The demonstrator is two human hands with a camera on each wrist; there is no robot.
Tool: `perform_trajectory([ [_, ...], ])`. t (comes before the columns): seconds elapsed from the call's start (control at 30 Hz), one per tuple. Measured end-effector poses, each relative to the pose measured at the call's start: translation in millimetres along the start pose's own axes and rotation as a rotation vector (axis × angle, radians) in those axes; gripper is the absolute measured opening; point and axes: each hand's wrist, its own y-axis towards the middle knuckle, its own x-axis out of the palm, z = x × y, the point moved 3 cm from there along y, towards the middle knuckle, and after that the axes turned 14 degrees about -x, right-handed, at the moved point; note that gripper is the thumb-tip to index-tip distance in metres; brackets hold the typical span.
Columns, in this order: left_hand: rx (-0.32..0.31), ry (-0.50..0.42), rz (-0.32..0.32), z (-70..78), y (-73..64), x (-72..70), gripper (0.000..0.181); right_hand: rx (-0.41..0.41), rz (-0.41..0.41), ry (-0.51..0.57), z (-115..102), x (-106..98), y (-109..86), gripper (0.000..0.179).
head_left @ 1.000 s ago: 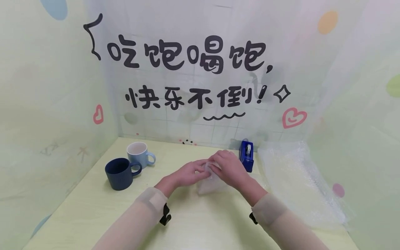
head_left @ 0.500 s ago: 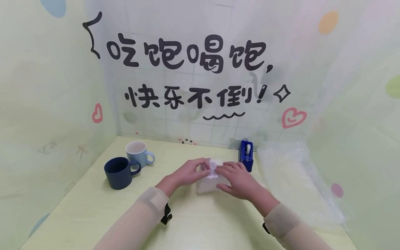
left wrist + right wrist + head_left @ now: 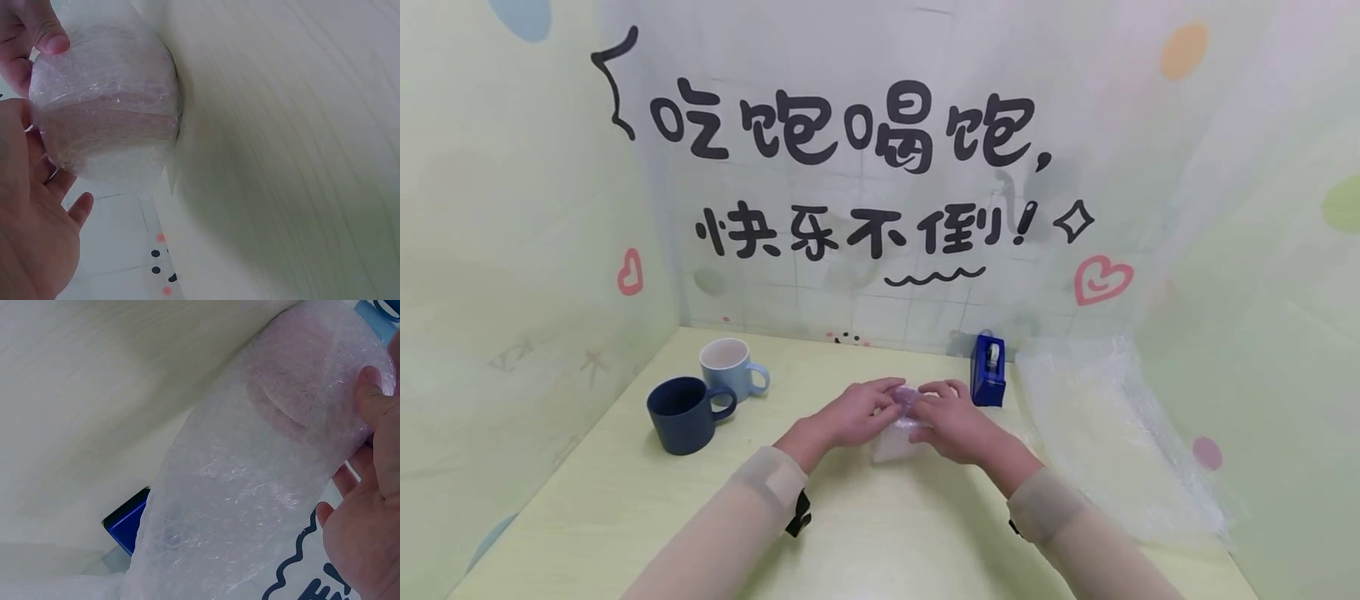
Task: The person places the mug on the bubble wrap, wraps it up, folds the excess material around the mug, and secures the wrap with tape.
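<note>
A bundle of bubble wrap stands mid-table, wound round a pinkish, round-sided thing that shows through in the left wrist view. My left hand grips the wrap at the bundle's top from the left, fingers bent over the upper edge. From the other side my right hand holds the top folds, its thumb pressing on the plastic. Both hands almost meet there. A broad flap of the wrap spreads from the bundle in the right wrist view. The enclosed thing's top is hidden.
Left on the table are a dark blue mug and a light blue mug. A blue tape dispenser stands behind my right hand. Sheets of bubble wrap lie along the right side. A printed wall panel closes the back.
My right hand drew back to the right from the bundle's top, then came in again and took hold of the wrap. My left hand stayed at the top edge.
</note>
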Motion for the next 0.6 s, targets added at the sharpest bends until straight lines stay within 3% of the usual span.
perform_trajectory([
  [0.1,0.0,0.016,0.021,-0.4,-1.5,-0.5,0.042,0.021,-0.02,0.016,1,0,3.7,0.05],
  [0.17,0.03,0.047,0.076,-0.6,-4.8,-2.4,0.035,0.021,-0.018,0.017,2,1,5.3,0.05],
  [0.27,0.113,0.081,0.171,0.5,-12.2,-6.9,0.022,0.033,-0.012,0.043,3,2,6.7,0.053],
  [0.37,0.211,0.132,0.231,3.1,-18.6,-10.2,0.021,0.083,-0.006,0.101,3,2,6.1,0.06],
  [0.5,0.284,0.275,0.246,9.6,-23.5,-11.8,0.028,0.125,-0.016,0.164,4,2,2.2,0.065],
  [0.6,0.285,0.363,0.22,14.5,-23.5,-11.4,0.029,0.077,-0.037,0.176,5,-3,-2.2,0.058],
])
